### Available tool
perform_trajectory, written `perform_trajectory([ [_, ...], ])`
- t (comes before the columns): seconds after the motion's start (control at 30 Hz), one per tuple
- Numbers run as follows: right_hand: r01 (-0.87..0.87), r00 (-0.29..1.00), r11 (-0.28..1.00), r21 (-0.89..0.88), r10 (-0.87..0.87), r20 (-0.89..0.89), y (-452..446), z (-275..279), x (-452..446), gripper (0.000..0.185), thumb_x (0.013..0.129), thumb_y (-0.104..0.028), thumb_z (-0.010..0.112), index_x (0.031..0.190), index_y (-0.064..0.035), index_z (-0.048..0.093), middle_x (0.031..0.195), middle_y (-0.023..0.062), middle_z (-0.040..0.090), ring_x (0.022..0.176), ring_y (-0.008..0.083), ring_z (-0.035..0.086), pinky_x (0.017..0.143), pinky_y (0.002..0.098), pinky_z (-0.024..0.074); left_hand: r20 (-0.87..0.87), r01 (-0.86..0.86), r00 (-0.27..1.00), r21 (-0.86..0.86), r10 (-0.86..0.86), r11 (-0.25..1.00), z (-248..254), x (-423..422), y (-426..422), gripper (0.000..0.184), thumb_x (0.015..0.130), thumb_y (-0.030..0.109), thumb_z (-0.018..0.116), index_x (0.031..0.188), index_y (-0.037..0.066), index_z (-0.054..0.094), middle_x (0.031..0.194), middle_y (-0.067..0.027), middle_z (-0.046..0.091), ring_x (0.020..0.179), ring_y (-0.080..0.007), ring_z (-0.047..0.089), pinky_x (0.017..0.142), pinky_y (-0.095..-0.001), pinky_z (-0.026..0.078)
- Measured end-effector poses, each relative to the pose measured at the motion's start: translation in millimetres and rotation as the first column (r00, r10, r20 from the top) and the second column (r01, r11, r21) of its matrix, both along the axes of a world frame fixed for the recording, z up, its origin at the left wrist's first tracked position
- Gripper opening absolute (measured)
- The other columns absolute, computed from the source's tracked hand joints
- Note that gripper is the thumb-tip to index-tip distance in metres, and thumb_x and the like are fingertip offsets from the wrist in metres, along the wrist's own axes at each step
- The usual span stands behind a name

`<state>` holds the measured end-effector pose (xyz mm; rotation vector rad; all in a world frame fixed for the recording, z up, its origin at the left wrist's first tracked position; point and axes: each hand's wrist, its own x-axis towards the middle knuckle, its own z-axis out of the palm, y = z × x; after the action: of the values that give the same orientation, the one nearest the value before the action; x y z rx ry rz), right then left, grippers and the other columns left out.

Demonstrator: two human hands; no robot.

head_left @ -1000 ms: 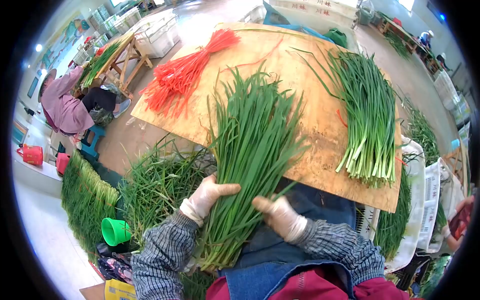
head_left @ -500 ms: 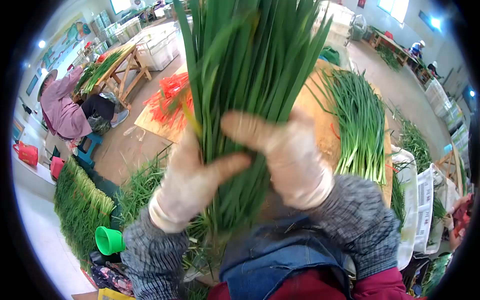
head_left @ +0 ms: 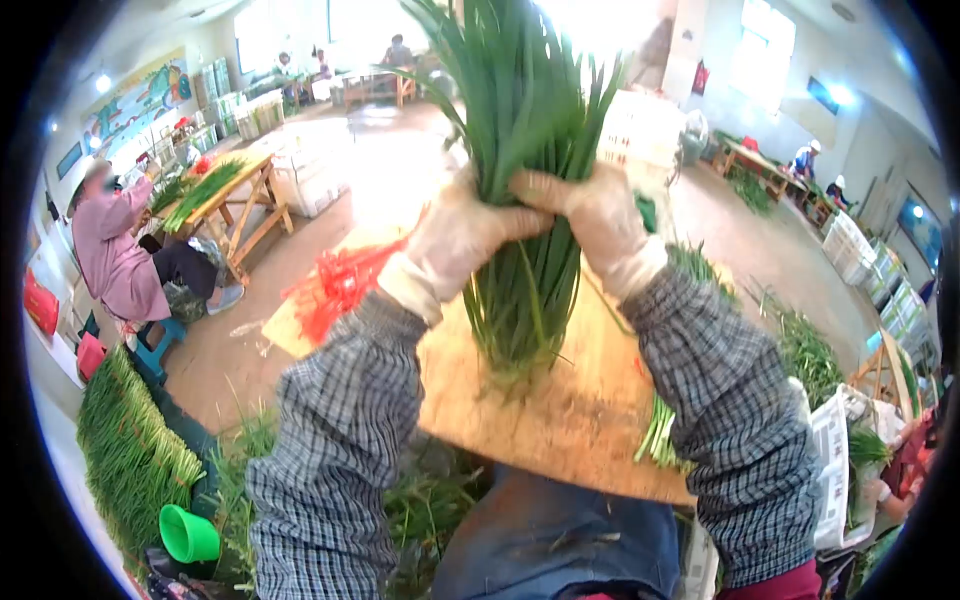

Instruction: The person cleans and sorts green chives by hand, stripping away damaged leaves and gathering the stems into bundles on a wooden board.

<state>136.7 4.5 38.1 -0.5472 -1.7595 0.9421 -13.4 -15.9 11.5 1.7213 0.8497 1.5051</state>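
A thick bunch of garlic chives stands nearly upright in front of me, its lower end at the surface of the wooden table. My left hand, in a pale glove, is wrapped round the left side of the bunch at mid-height. Opposite it, my gloved right hand grips the right side, and both thumbs press across the front. Red strips lie in a heap on the table's left corner. More chives lie on the right, mostly hidden behind my right forearm.
Chives are stacked in a long pile at far left, near a green bucket. A white crate stands at right, by another person's sleeve. A co-worker sits at a table at left.
Both hands have moved up and away from my body with the chives. The bunch's lower end has gone from near my lap to over the table, and the view has tilted up.
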Motion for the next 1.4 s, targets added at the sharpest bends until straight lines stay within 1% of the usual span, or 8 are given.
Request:
perform_trajectory([
  [0.33,-0.285,0.954,0.952,-0.109,0.270,-0.130,25,35,-2,0.054,0.067,-0.016,0.077,0.109,0.0042,0.052,0.098,0.0105,0.061,0.086,0.0173,0.058,0.077,0.0277,0.0482,0.053,0.077,0.996,0.004,-0.077,0.997,41,12,6,0.036,0.071,0.000,0.062,0.106,-0.004,0.052,0.095,-0.0099,0.061,0.084,-0.0170,0.058,0.074,-0.0279,0.048],
  [0.8,0.229,0.966,0.942,-0.246,-0.190,0.172,18,81,-17,0.019,0.077,-0.006,0.063,0.090,0.0078,0.060,0.081,0.0120,0.064,0.069,0.0166,0.063,0.058,0.0254,0.0518,-0.164,-0.212,0.960,0.107,0.227,0.971,-1,-23,-52,0.049,0.078,0.020,0.062,0.120,-0.002,0.050,0.107,-0.0209,0.057,0.107,-0.0232,0.051,0.090,-0.0315,0.043],
  [0.83,0.153,0.860,0.885,0.439,-0.338,0.381,55,86,5,0.022,0.079,-0.009,0.061,0.095,0.0066,0.060,0.085,0.0112,0.065,0.073,0.0167,0.063,0.061,0.0257,0.0521,-0.024,-0.246,0.968,0.058,0.248,0.967,-8,-40,-68,0.043,0.079,0.018,0.061,0.117,-0.003,0.053,0.109,-0.0175,0.058,0.105,-0.0227,0.053,0.088,-0.0322,0.043],
  [0.9,0.094,0.900,0.819,0.567,-0.313,0.304,64,113,23,0.019,0.079,-0.012,0.057,0.092,0.0031,0.056,0.075,0.0077,0.059,0.064,0.0182,0.058,0.058,0.0273,0.0498,0.100,-0.403,0.907,-0.076,0.409,0.912,-25,-82,-107,0.036,0.083,0.015,0.055,0.113,-0.004,0.055,0.105,-0.0123,0.060,0.094,-0.0177,0.057,0.086,-0.0295,0.044],
  [0.93,0.171,0.984,0.984,0.043,-0.173,0.041,37,140,22,0.015,0.077,-0.013,0.054,0.084,0.0007,0.054,0.061,0.0051,0.052,0.051,0.0195,0.053,0.053,0.0287,0.0472,0.198,-0.428,0.880,-0.061,0.432,0.902,-43,-107,-122,0.034,0.085,0.017,0.053,0.113,-0.002,0.057,0.104,-0.0106,0.061,0.094,-0.0164,0.058,0.085,-0.0288,0.043],
  [1.07,0.436,0.862,0.868,0.240,-0.325,-0.390,-7,85,-26,0.018,0.075,-0.015,0.058,0.078,0.0026,0.057,0.064,0.0102,0.055,0.055,0.0230,0.056,0.055,0.0307,0.0488,0.142,-0.549,0.778,-0.320,0.612,0.772,-102,-145,-164,0.030,0.088,0.024,0.055,0.105,0.000,0.061,0.094,-0.0068,0.064,0.089,-0.0163,0.058,0.081,-0.0275,0.044],
  [1.23,0.159,0.987,0.976,0.146,-0.154,-0.043,24,87,-10,0.021,0.075,-0.017,0.057,0.069,0.0028,0.059,0.060,0.0143,0.058,0.052,0.0258,0.059,0.052,0.0373,0.0498,-0.129,-0.619,0.767,-0.409,0.629,0.671,-167,-130,-199,0.026,0.081,0.007,0.060,0.107,0.000,0.059,0.098,-0.0097,0.062,0.089,-0.0180,0.057,0.083,-0.0289,0.043],
  [1.4,0.321,0.943,0.865,0.386,-0.330,-0.044,43,54,-21,0.020,0.077,-0.017,0.057,0.076,0.0022,0.058,0.065,0.0132,0.059,0.057,0.0245,0.059,0.055,0.0361,0.0494,-0.980,-0.794,0.194,-0.129,0.047,0.595,-270,-90,-240,0.071,0.063,0.050,0.068,0.123,0.015,0.051,0.134,-0.0149,0.037,0.126,-0.0373,0.028,0.099,-0.0641,0.016],
])
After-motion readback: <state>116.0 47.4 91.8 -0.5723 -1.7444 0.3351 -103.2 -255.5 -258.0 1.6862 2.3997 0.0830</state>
